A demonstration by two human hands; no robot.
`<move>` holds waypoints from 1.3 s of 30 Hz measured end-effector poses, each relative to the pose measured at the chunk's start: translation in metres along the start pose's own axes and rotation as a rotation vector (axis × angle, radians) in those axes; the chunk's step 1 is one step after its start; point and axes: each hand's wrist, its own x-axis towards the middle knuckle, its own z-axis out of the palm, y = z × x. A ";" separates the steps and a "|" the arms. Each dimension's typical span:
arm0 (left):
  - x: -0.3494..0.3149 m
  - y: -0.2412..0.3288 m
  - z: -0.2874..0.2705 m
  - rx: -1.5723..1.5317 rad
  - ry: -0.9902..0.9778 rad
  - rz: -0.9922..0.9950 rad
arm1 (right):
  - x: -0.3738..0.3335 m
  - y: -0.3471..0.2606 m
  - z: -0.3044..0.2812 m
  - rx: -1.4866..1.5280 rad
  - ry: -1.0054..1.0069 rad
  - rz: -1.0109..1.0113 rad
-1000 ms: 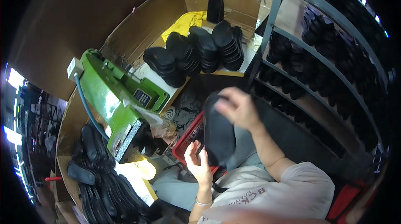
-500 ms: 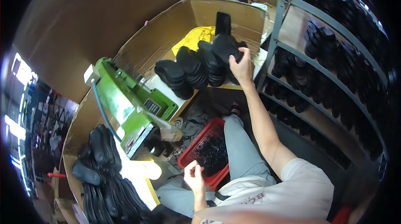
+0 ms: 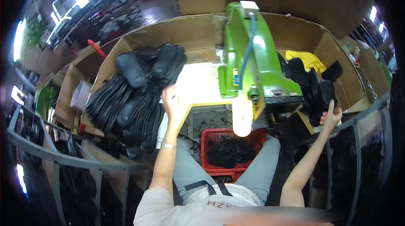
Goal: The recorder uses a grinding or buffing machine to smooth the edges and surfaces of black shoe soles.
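Left hand [image 3: 174,104] resting open on heaped black rubber shoe soles [image 3: 135,87], left of green press machine [image 3: 249,57] on counter. Right hand [image 3: 330,117] open against smaller sole stack [image 3: 314,89] – light, flexible, likely grippy; best pinched at edges.

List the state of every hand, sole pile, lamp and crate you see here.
left hand: raised, touching the left sole pile
right hand: open, resting on the right sole stack
left sole pile: heaped, sprawling
right sole stack: stacked in leaning rows
lamp: lit
red crate: holds dark scraps
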 end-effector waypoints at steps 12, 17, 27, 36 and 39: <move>0.105 -0.036 0.034 0.862 -0.013 -0.174 | -0.154 0.122 -0.052 -0.075 -0.354 0.221; -0.014 0.028 -0.036 0.134 -0.026 0.141 | -0.212 0.136 -0.036 0.151 -0.904 0.563; -0.162 0.156 -0.011 -1.126 -0.640 -0.554 | -0.231 0.145 -0.062 0.497 -1.119 0.949; -0.161 0.205 0.048 -0.710 -0.915 -0.617 | -0.271 0.145 -0.100 0.392 -1.081 0.750; -0.147 0.209 0.058 -0.831 -0.796 -0.684 | -0.280 0.137 -0.094 0.546 -1.027 0.721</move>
